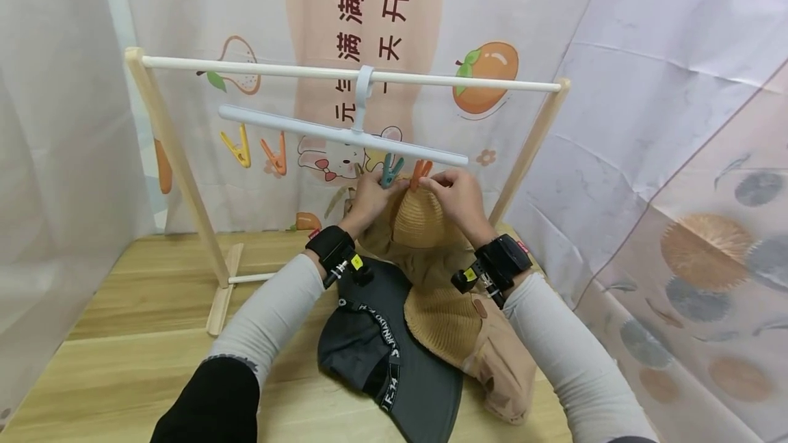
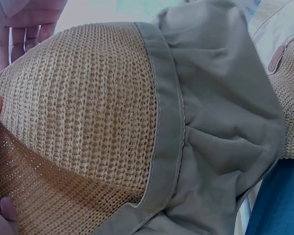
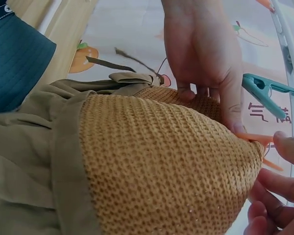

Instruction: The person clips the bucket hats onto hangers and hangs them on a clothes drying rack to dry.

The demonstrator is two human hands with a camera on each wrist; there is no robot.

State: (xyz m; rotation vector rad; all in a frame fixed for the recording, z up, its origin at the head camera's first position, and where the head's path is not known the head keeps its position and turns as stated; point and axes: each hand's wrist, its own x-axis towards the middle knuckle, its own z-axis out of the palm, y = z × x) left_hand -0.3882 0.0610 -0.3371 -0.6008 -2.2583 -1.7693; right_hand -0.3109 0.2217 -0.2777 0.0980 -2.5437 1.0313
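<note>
On the printed curtain [image 1: 258,5], dark red Chinese characters stand in two columns: read upward, 元气满满的 on the left and 一天开始 on the right, the topmost cut by the frame's edge. White lettering on the dark hat's band [image 1: 392,376] shows "F-14"; the neighbouring word is partly unclear.

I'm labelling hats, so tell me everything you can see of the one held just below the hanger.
The hat has a golden-tan, knit-looking crown, a stitched band and a wrinkled, brownish cloth brim, with thin dark ties at one side. It is held crown uppermost, the crown drawn to a point at an orange clip. The left grip pinches the crown beside the clip; the right grip pinches the clip. Whether its brim touches the dark hat below is unclear.
</note>
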